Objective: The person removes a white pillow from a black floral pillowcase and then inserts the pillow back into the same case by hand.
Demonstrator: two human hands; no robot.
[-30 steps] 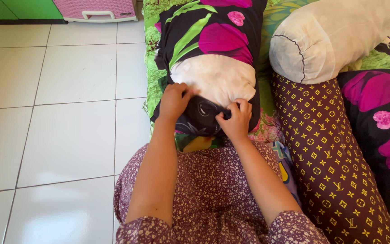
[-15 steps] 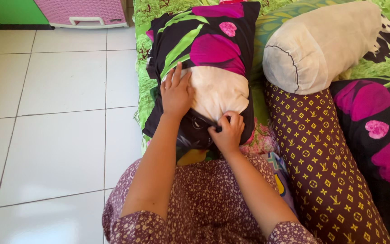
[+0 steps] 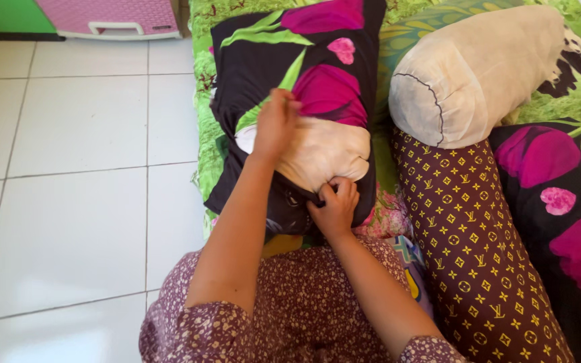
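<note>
Black flowered pillowcase ran long toward the frame's top; left hand pinched its edge up high, right hand pinched it lower down.

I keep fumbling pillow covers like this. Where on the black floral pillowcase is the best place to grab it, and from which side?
Probably at its open hem, from the near end. The black floral pillowcase covers the far part of the cream pillow, and its loose edge bunches at the near end. The right hand already pinches the near hem; the left hand grips the upper edge.
</note>
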